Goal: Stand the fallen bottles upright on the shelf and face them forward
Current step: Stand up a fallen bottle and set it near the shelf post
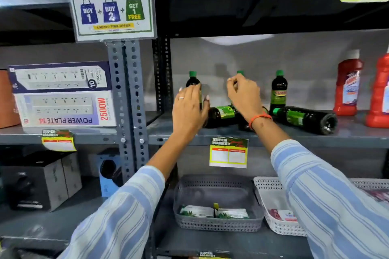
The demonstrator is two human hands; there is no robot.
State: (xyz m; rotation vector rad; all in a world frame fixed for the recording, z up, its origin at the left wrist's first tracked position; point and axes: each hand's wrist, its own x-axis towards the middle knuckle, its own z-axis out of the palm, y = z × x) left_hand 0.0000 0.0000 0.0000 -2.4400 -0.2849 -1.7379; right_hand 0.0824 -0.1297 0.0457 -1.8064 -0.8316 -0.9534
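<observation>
Lying on the grey shelf nearest the camera, at about 3 o'clock from the person's right hand, a dark fallen bottle is resting on its side, long axis running left to right, green cap toward 9 o'clock and base toward 3 o'clock. A second fallen bottle is lying between the two wrists, its long axis also left to right and its green label facing up; which end carries its cap cannot be told, as the hands are covering both ends.

Farther in, the left hand is wrapping loosely around the body of an upright bottle, fingers spread wide across its front and cap pointing to 12 o'clock. The right hand is pinching narrowly at the neck of a middle upright bottle, of which only the green cap is showing above the fingertips.

At 3 o'clock from that hand, a third upright bottle is standing untouched, label facing forward, just behind the fallen bottle's cap.
</observation>
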